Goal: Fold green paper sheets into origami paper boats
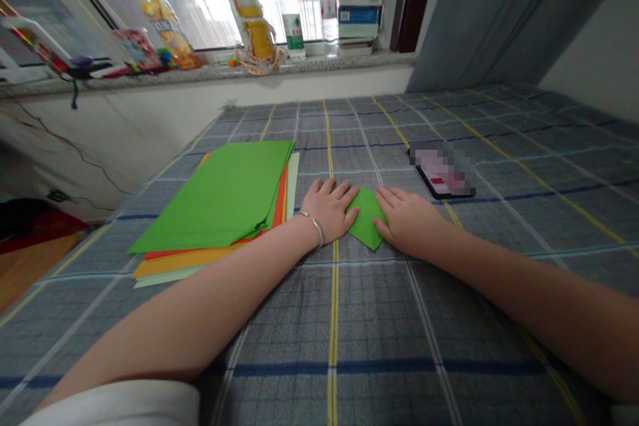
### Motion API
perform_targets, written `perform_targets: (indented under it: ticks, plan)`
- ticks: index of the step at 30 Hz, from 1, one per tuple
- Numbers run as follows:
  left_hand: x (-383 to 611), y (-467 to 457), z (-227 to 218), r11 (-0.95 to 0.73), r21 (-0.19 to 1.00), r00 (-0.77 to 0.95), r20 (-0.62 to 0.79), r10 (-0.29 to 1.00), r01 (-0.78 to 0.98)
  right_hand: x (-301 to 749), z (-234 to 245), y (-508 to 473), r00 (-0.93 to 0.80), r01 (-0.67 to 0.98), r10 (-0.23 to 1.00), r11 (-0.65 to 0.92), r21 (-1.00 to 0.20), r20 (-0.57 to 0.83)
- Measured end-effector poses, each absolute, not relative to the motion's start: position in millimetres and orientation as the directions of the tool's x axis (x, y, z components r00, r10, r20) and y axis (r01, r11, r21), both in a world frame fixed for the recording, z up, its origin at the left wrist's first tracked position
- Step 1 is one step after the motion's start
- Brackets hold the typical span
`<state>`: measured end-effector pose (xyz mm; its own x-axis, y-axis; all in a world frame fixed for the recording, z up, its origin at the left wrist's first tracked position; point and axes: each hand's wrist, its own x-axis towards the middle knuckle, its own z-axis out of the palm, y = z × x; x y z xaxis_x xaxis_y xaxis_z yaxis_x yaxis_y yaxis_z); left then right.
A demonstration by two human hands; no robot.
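A small folded piece of green paper (367, 218) lies on the grey plaid cloth (379, 319) in front of me. My left hand (328, 208) rests flat on its left side, fingers stretched out and a silver bracelet on the wrist. My right hand (407, 218) lies flat on the paper's right side, fingers also extended. Both hands press on the paper and cover its edges. Neither hand grips anything.
A stack of coloured paper sheets (227, 196), green on top, lies to the left. A phone (442, 172) lies to the right. Bottles (291, 12), a box (359, 12) and other items stand on the windowsill (210, 73) behind.
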<state>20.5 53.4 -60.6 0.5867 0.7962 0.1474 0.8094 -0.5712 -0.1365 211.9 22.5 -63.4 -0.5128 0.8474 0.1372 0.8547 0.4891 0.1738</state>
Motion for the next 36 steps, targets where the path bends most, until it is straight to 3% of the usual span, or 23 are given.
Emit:
perform_targets:
  ticks: [7, 27, 36]
  plan:
    - [17.3, 49.8, -57.6, -0.577, -0.201, 0.593, 0.024, 0.805, 0.792, 217.7, -60.3, 13.7, -0.488, 0.867, 0.867, 0.468, 0.171, 0.101]
    - [19.2, 20.2, -36.2, -0.457, -0.251, 0.458, -0.06, 0.887, 0.853, 220.5, -45.7, -1.2, -0.384, 0.901, 0.919, 0.351, 0.253, 0.092]
    - [9.5, 26.7, -52.3, -0.478, -0.171, 0.505, 0.192, 0.842, 0.862, 228.3, -45.4, 9.8, -0.382, 0.909, 0.908, 0.337, 0.246, 0.169]
